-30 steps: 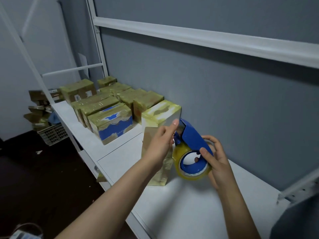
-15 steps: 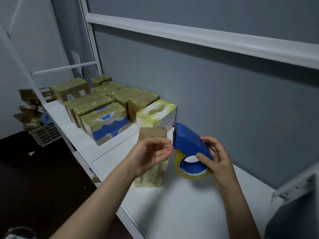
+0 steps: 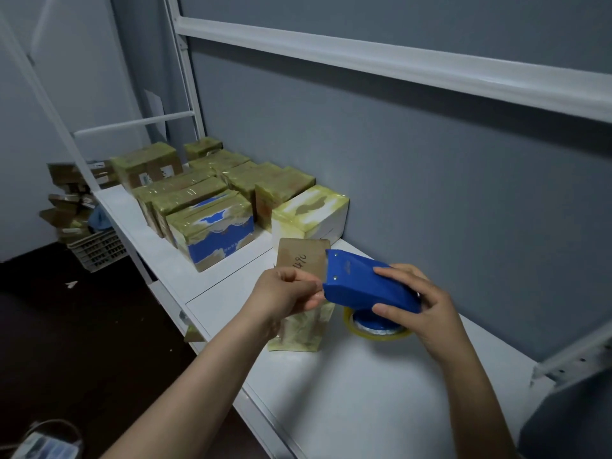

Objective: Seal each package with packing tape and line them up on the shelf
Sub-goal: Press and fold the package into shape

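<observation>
The blue tape dispenser (image 3: 367, 286) has tipped flatter; the left hand (image 3: 284, 293) dropped from the brown pouch's (image 3: 303, 260) top to the dispenser's front edge.

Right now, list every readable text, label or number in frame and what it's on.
"49c": handwritten on the brown package; the last character is uncertain.
Blue-and-white box: small pale print on the blue band, too small to read.
Far brown box: white label, blurred, unreadable.
Blue tape dispenser: faint embossed mark on top, unreadable.
</observation>
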